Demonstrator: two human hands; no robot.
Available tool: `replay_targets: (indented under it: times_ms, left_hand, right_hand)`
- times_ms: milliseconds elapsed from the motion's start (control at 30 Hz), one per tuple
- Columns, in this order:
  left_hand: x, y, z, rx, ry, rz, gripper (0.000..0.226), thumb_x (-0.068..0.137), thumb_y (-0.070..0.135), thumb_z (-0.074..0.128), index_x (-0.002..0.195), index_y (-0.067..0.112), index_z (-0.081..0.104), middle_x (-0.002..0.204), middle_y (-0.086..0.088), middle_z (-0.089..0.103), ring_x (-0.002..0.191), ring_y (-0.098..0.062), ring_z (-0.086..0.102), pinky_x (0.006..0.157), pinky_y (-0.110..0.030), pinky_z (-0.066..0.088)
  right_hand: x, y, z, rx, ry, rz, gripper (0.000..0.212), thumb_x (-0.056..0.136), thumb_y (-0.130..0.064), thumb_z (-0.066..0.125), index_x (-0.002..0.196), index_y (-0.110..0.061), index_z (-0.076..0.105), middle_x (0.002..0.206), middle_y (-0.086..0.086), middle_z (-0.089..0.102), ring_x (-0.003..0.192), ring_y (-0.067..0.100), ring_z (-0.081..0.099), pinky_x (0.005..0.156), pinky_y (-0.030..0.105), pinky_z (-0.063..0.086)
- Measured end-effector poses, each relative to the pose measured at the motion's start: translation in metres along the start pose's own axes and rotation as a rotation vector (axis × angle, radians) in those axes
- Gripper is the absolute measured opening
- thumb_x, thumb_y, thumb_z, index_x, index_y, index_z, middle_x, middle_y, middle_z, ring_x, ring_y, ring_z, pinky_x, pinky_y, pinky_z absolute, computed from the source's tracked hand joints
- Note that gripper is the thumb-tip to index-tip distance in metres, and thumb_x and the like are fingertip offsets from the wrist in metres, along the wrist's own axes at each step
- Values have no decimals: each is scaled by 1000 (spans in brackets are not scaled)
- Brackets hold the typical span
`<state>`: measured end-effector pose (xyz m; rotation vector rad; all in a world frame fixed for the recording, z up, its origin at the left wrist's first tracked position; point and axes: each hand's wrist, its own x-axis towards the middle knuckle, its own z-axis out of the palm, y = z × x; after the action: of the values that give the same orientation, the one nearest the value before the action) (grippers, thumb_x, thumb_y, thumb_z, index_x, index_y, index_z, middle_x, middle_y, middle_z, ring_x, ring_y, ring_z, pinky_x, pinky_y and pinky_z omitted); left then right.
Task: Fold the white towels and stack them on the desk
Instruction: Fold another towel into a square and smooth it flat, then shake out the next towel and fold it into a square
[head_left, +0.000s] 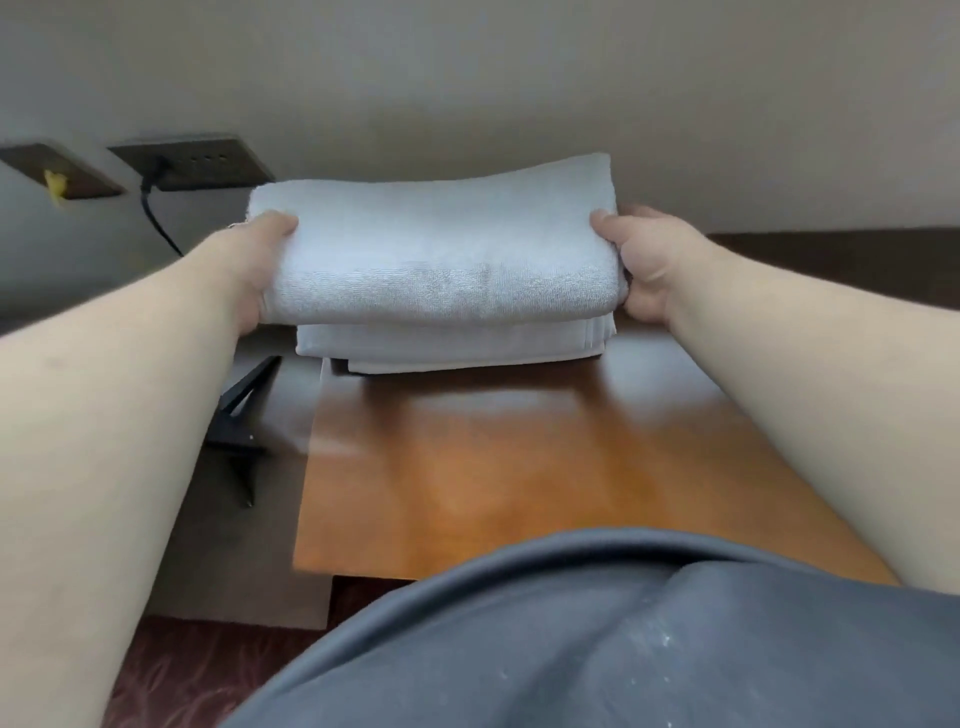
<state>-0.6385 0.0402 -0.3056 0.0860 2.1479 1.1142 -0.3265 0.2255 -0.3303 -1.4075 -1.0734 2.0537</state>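
Towels are seen from the head camera at the far end of the wooden desk (467, 467). A folded white towel (431, 244) is held by both ends, directly above a lower folded towel (452, 345) lying on the desk against the wall. The left hand (260, 260) is curled round the left end, thumb on top; the right hand (644, 265) is curled round the right end likewise. A wall socket (192, 161) with a black cable (156, 213) is seen at left.
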Motion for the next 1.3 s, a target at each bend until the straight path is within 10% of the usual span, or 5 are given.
replay_targets:
  times_ms: [500,733,867,1033,1300]
  left_hand:
    - [61,-24,39,388,136,55,96,72,75,58,143,15,37,140,-8,49,121,-35,51,91,-33,38]
    - [29,-13,72,599,151,722,49,101,38,43,145,16,41,156,-19,27,139,-34,33,113,-38,28]
    - [32,-13,65,940,144,641,54,101,42,35,151,21,31,163,-17,4,148,-39,8,119,-55,5]
    - [-3,-30,92,1276,-225,1196,63,95,55,17,152,29,31,161,-6,23,148,-33,17,116,-56,9]
    - [28,-27,106,1351,-238,894,84,74,89,10,148,52,-3,165,-1,-3,150,-34,-3,115,-63,1]
  right_hand:
    - [46,23,12,-454,260,52,55,92,-26,51,146,-24,42,125,0,60,103,23,62,84,37,53]
    - [14,33,76,-1348,182,-790,56,95,-24,46,149,-12,37,156,12,35,145,30,28,118,48,17]
    - [29,47,81,-1650,57,-547,65,101,-51,25,157,-22,12,166,6,7,152,26,-1,121,55,1]
    - [41,55,78,-1697,156,-496,81,87,-71,15,157,-31,7,166,12,-1,152,31,-5,119,57,-4]
    - [53,47,74,-1674,120,-410,101,80,-80,12,158,-17,-2,166,11,-4,152,27,-7,122,50,-4]
